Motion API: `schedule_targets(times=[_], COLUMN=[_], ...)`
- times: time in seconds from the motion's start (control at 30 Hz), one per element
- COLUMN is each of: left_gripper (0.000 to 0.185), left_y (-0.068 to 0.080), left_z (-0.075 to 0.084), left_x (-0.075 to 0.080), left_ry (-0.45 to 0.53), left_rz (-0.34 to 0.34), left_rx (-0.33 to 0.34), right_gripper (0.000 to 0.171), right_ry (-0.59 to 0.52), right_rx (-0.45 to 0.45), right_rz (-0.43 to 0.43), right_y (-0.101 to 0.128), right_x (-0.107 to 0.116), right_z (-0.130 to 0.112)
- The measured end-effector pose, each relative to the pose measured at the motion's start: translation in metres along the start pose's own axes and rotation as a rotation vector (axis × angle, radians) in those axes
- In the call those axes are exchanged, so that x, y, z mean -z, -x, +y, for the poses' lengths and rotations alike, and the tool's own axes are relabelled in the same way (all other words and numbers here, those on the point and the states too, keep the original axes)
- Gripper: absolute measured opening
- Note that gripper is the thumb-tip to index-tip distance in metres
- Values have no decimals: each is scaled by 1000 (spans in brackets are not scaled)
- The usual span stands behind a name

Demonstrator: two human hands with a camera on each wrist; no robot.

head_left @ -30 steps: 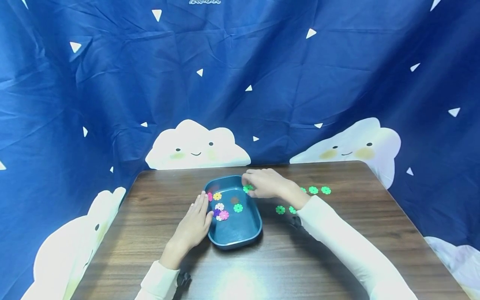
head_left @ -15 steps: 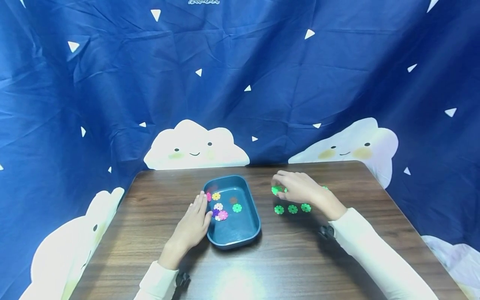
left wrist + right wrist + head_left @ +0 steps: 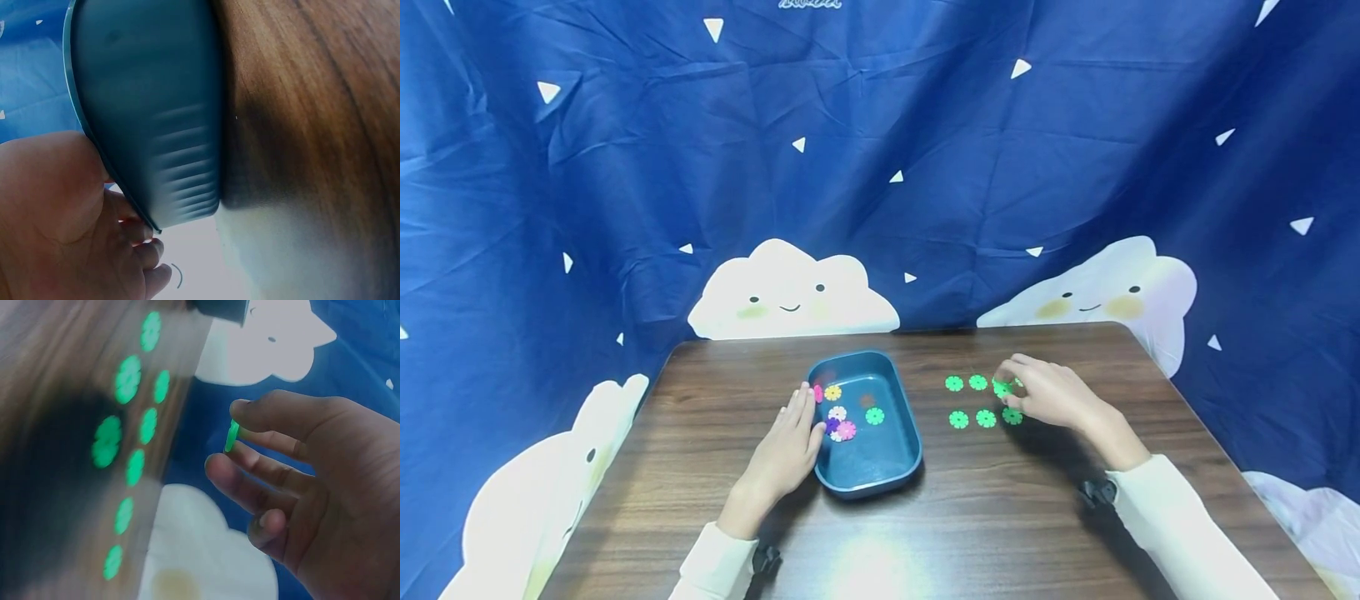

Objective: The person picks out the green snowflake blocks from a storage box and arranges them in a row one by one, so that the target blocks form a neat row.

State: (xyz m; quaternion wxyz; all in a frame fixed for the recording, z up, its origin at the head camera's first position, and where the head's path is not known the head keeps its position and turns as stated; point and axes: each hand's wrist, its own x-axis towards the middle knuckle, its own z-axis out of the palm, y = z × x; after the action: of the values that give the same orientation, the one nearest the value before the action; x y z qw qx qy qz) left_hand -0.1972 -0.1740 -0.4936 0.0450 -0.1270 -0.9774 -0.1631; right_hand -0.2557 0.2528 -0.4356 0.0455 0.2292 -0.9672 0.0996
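My right hand (image 3: 1051,392) hovers over the right part of the table and pinches a green flower-shaped disc (image 3: 232,435) between thumb and fingers. Below it, more green discs (image 3: 986,418) lie flat in two rows, some partly hidden by the fingers in the head view. My left hand (image 3: 782,446) rests along the left rim of a dark teal tray (image 3: 868,488), its fingers straight. Inside the tray are a green disc (image 3: 875,416), a yellow disc (image 3: 832,392), and several pink, white and purple discs (image 3: 846,430) gathered near the left wall.
The tray stands on a brown wooden table (image 3: 970,517). Behind the far edge hangs a blue curtain (image 3: 880,167) with white triangles and smiling clouds (image 3: 793,292). A dark device (image 3: 1097,492) sits under the right sleeve's cuff.
My right hand has carried the green disc from above the tray's right wall rightward, over the rows of discs. My left hand and the tray have stayed in place.
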Motion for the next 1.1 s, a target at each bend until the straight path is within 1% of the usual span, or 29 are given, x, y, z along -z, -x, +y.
schedule_targets(times=[0.17, 0.33, 0.53, 0.6, 0.77, 0.9, 1.1], left_gripper=[64, 62, 62, 61, 62, 62, 62], left_y=[0, 1, 3, 3, 2, 2, 1], left_z=[0, 0, 0, 1, 0, 0, -1], left_x=[0, 1, 0, 0, 0, 0, -1], left_ry=[5, 8, 4, 5, 7, 2, -2], left_rz=[-5, 15, 28, 36, 26, 11, 22], left_rx=[-3, -18, -30, -35, -29, -21, -20], right_gripper=[25, 25, 26, 25, 24, 24, 23], right_ry=[-39, -66, -88, -94, -97, -96, -99], right_rx=[-43, -77, -122, -129, -149, -154, -153], right_rz=[-3, -18, -34, -35, -28, -22, -13], right_y=[13, 24, 32, 34, 37, 39, 38], right_x=[-8, -19, -34, -39, -46, -48, -49], right_z=[20, 37, 51, 54, 58, 59, 59])
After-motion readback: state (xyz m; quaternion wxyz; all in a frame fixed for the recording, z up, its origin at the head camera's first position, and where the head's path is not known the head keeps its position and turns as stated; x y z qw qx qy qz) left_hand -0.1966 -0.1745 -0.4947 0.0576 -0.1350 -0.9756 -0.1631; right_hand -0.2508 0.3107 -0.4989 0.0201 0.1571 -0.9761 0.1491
